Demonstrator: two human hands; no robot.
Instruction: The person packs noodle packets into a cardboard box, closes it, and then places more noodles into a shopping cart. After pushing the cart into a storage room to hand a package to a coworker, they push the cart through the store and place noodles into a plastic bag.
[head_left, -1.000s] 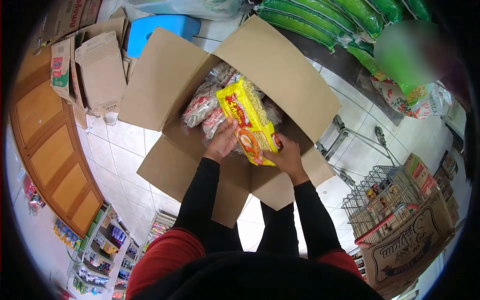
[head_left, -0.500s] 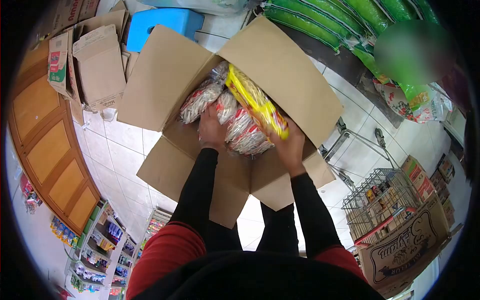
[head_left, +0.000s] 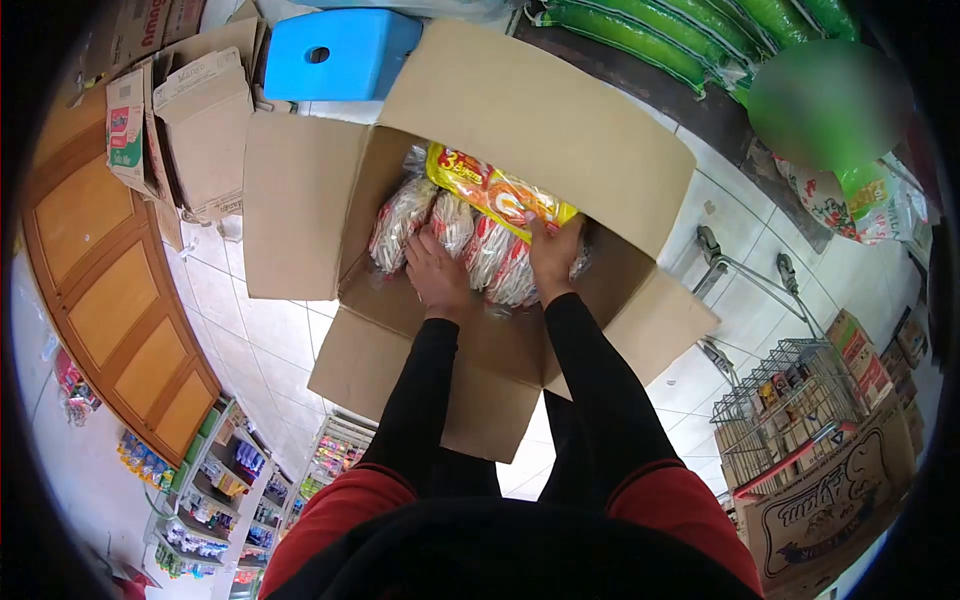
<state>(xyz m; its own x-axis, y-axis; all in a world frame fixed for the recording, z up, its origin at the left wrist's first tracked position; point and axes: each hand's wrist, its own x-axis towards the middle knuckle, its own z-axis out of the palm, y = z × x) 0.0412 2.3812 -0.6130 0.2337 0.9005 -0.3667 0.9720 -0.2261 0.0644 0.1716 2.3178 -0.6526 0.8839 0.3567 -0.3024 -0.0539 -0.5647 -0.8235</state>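
A large open cardboard box (head_left: 520, 95) sits on the floor in front of me, its flaps folded outward. Inside it lie several clear plastic packs (head_left: 403, 215) of pale, stick-like dried noodles with red print. Along the box's far wall, a yellow noodle packet (head_left: 485, 188) lies on top of them, printed face up. My right hand (head_left: 556, 258) grips its near right end, thumb over the front. The fingers of my left hand (head_left: 437, 275) are spread and touch the clear packs at the left. My right fingers are partly hidden beneath the packet.
A blue plastic stool (head_left: 345, 58) stands beyond the box. Flattened cartons (head_left: 205, 130) lean at the upper left beside a wooden panel (head_left: 110, 270). Green sacks (head_left: 620, 45) are stacked at the upper right. At the right are a wire cart (head_left: 780, 405) and a printed carton (head_left: 830, 520).
The yellow packet has turned to show its printed face and lies more level. The box appears rotated and shifted right in view. My right hand has moved to the left and upward.
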